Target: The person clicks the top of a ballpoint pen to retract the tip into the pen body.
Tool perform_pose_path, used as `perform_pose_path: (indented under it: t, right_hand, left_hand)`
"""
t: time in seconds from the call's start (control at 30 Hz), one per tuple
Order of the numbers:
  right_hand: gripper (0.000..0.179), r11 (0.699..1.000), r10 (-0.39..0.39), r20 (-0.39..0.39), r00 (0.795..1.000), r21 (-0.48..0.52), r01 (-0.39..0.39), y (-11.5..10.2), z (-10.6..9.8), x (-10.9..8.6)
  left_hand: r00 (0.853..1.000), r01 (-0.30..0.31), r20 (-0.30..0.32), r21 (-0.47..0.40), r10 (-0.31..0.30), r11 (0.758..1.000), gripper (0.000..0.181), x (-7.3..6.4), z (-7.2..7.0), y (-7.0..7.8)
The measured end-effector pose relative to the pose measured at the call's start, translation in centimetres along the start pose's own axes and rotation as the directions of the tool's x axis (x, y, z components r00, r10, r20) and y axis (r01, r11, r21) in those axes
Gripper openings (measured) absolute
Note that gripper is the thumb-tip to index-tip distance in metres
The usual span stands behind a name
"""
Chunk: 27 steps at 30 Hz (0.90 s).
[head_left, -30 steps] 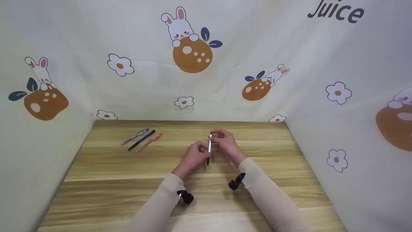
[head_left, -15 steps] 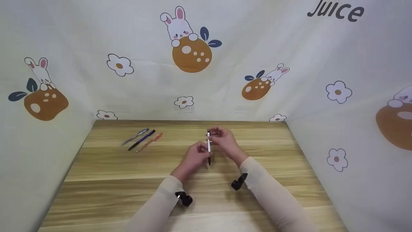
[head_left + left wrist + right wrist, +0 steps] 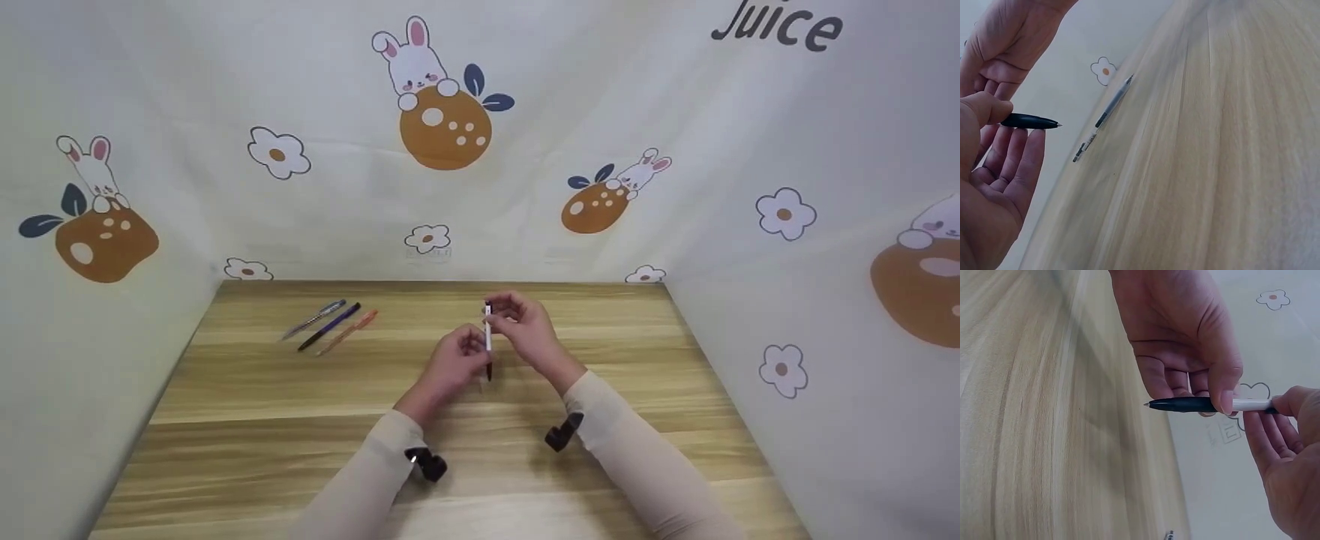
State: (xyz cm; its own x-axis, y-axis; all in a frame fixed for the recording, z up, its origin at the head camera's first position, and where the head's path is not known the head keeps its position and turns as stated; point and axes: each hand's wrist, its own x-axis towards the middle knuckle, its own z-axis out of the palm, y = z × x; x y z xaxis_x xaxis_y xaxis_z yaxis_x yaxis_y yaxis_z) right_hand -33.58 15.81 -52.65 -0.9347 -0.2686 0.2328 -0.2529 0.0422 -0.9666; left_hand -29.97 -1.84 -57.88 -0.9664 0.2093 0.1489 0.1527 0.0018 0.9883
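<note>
A ballpoint pen (image 3: 488,337) with a white barrel and a black grip is held between both hands above the table, pointing toward the person. With thumb and fingers, my left hand (image 3: 457,360) pinches it around the grip section. My right hand (image 3: 529,330) pinches its rear end. The metal tip pokes out of the black grip (image 3: 1030,121) in the left wrist view. Farther back on the table lies a clear pen with dark parts (image 3: 1107,112), which I cannot make out in the head view.
A clear-and-blue pen (image 3: 315,319), a dark blue pen (image 3: 328,328) and an orange pen (image 3: 349,331) lie side by side at the back left of the wooden table (image 3: 285,442). Printed cloth walls (image 3: 337,202) enclose the table's back and sides.
The pen has turned slightly, from a small slant to nearly straight in the head view. My right hand has shifted a little farther away; both hands keep their hold.
</note>
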Motion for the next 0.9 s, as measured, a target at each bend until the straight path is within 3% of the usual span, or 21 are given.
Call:
perform_pose_path:
  t: [0.43,0.9]
  right_hand:
    - [0.023,1.0,-0.031,-0.009,0.999,-0.007,0.031,-0.57,-0.11,-0.27]
    - [0.032,0.999,-0.036,-0.023,0.999,0.017,0.036,-0.1,0.03,0.01]
  left_hand:
    - [0.999,-0.033,0.011,-0.007,0.033,0.999,0.016,0.35,-0.14,0.24]
    - [1.0,-0.007,0.025,0.016,0.007,1.0,0.015,0.41,-0.29,0.61]
